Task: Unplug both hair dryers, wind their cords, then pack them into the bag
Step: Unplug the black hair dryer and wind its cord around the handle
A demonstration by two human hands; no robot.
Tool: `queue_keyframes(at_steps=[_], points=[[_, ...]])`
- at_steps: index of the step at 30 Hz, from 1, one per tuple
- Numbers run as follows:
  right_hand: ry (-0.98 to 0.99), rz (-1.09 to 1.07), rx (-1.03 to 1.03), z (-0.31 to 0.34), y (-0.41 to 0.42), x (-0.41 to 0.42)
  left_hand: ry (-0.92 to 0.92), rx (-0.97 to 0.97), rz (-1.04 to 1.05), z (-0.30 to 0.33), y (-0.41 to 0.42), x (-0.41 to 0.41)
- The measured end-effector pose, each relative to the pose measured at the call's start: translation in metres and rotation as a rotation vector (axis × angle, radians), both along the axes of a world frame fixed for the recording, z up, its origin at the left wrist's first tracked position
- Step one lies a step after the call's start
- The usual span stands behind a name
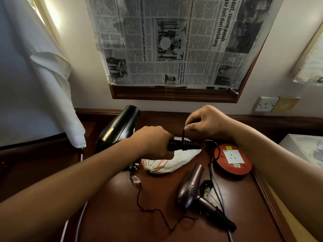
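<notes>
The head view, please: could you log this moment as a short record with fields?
left hand: grips black hair dryer by its handle
right hand: pinches black cord above the handle
brown hair dryer: lying on table, untouched
white bag: on table, behind brown dryer
red socket reel: nothing plugged in

On the worktop (122, 215), the bag (167, 159) lies at centre; one hair dryer (117, 130) at ten o'clock, another hair dryer (192, 186) at five, the extension reel (233, 159) at three.

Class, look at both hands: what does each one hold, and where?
Left hand grips the black hair dryer by its handle; right hand pinches its cord above the handle.
</notes>
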State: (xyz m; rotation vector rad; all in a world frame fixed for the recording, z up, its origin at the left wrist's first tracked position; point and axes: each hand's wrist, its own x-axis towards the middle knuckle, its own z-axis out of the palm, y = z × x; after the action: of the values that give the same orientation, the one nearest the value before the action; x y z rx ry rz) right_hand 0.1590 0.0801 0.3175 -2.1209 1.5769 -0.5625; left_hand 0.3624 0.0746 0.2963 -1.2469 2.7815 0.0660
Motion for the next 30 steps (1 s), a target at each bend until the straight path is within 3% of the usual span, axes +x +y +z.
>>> queue_keyframes(at_steps=[14, 23, 27, 30], points=[[0.053, -0.112, -0.163, -0.022, 0.03, 0.023, 0.022, 0.075, 0.096, -0.026, -0.018, -0.01], [-0.19, -0.298, -0.203, -0.046, 0.05, 0.031, 0.055, 0.112, 0.169, -0.027, -0.026, -0.014], [-0.362, -0.437, -0.159, -0.059, 0.054, 0.038, 0.055, 0.077, 0.159, -0.025, -0.028, -0.014], [-0.602, -0.502, -0.039, -0.07, 0.057, 0.046, 0.059, 0.045, 0.148, -0.024, -0.029, -0.015]])
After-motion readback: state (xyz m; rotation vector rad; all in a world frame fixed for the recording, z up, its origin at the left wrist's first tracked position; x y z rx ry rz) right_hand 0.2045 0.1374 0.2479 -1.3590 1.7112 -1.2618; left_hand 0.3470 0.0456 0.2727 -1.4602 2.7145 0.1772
